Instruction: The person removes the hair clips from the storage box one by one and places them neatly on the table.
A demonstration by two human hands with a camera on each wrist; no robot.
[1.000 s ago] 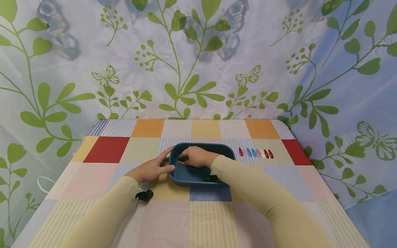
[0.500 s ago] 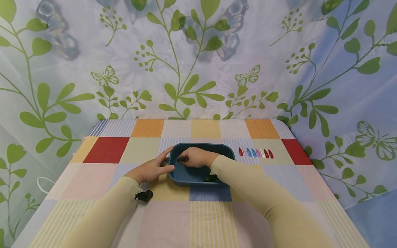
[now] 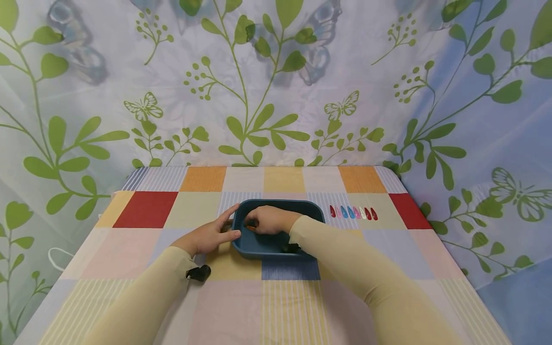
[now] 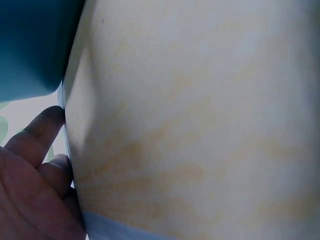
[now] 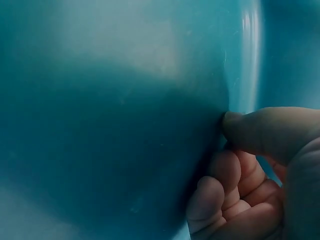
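Note:
A blue rectangular plastic basin (image 3: 280,255) stands on the patchwork tablecloth. My right hand (image 3: 271,220) reaches inside near its left end, fingers curled and thumb against them, pinching a small orange hair clip (image 3: 251,228) mostly hidden by the fingers. In the right wrist view, the thumb (image 5: 270,127) and curled fingertips lie low by the basin's wall; the clip does not show there. My left hand (image 3: 211,237) rests against the basin's left end, thumb and forefinger spread and fairly straight along the rim. Its other fingers (image 4: 42,130) show beside the basin in the left wrist view.
A row of several snap hair clips (image 3: 353,212) in red, pink, blue and white lies right of the basin. A black wrist camera (image 3: 199,273) sits on the left sleeve. A leaf-printed curtain (image 3: 276,96) hangs behind the table; a white cord (image 3: 58,258) lies at left.
The orange clip shows less, more covered by the right fingers, which have shifted slightly within the basin. The left hand keeps its place. The whole view drifts slightly left.

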